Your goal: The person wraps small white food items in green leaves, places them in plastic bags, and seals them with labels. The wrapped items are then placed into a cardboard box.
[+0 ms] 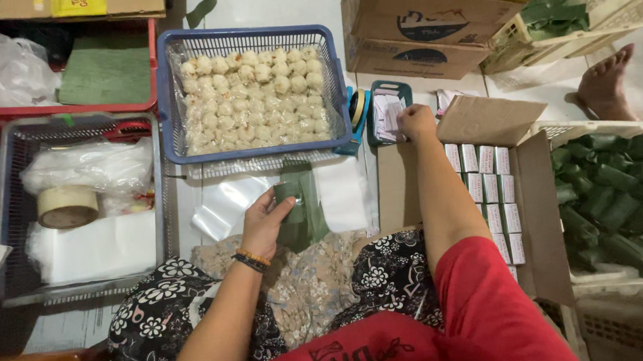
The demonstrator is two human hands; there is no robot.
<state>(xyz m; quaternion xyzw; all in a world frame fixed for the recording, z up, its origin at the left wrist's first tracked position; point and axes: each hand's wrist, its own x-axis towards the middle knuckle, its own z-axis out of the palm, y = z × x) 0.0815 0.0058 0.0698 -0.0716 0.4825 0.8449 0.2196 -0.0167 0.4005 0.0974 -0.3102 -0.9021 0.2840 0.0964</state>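
White tiled floor (pixel 264 3) bearing a blue basket (pixel 166 101) of pale dumplings, a grey basket (pixel 0 195) holding a tape roll (pixel 67 206), and stacked cardboard cartons (pixel 402 35). An open carton (pixel 543 218) of small white boxes stands at right, beside a pale crate (pixel 604 129) of green leaf parcels. Clear plastic sheets (pixel 225 202) lie flat before the blue basket.

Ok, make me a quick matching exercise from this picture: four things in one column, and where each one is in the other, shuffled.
Things:
1. pale dumplings
2. tape roll
3. green leaf packet
4. small white boxes

Places:
A. in the cardboard carton
B. in the left hand
C. in the blue basket
D. in the grey basket

Pairs: 1-C, 2-D, 3-B, 4-A
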